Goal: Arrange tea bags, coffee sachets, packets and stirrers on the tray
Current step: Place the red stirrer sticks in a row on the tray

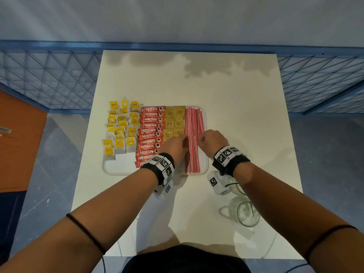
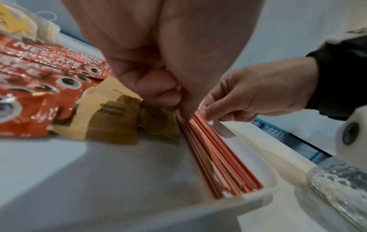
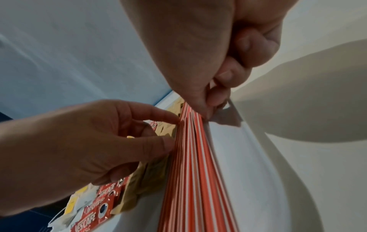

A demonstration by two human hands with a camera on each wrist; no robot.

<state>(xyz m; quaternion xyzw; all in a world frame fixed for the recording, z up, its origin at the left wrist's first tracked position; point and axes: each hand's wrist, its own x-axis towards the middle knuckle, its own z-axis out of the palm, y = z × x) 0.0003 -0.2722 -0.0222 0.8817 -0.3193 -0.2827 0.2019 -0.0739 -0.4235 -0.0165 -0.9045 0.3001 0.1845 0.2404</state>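
A white tray [image 1: 110, 168] lies on the white table [image 1: 197, 81]. It holds yellow tea bags [image 1: 120, 127] at the left, then a column of red coffee sachets [image 1: 150, 131], brown sugar packets [image 1: 174, 119] and red-and-white striped stirrers [image 1: 194, 121] at the right. A nearer bundle of stirrers [image 1: 192, 156] lies by the tray's front right corner. My left hand [image 1: 185, 142] pinches that bundle's left side with thumb and forefinger [image 3: 174, 133]. My right hand [image 1: 199, 141] pinches its right side near the far end [image 3: 206, 108]. The bundle rests on the tray floor [image 2: 214, 157].
Two clear glass jars [image 1: 244, 213] stand on the table just right of the tray's front corner, under my right forearm. A blue wire fence [image 1: 49, 75] runs behind the table. An orange-brown surface [image 1: 19, 144] sits at the far left.
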